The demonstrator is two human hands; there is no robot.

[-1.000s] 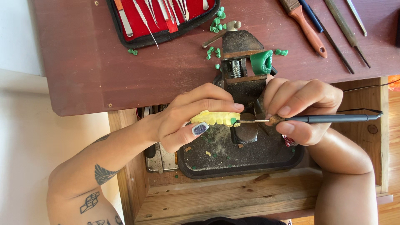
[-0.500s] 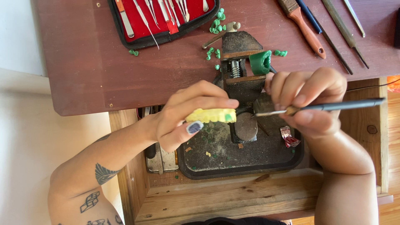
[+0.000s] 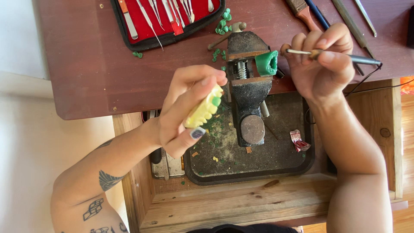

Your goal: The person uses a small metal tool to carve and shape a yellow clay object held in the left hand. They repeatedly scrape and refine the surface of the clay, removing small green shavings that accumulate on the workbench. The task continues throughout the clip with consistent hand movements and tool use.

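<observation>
My left hand grips a yellow dental model with a row of teeth, one of them green wax, tilted up beside the small bench vise. My right hand holds a thin metal-tipped wax tool with a dark handle and cord, its tip close to the green wax block on the vise. The two hands are apart, on either side of the vise.
A dark tray with green wax chips and a red wrapper lies in the open wooden drawer. On the brown table sit a red-lined case of metal instruments, several green wax bits and files.
My right hand lifted the tool away from the model, up to the green wax block. My left hand tilted the model and raised it slightly.
</observation>
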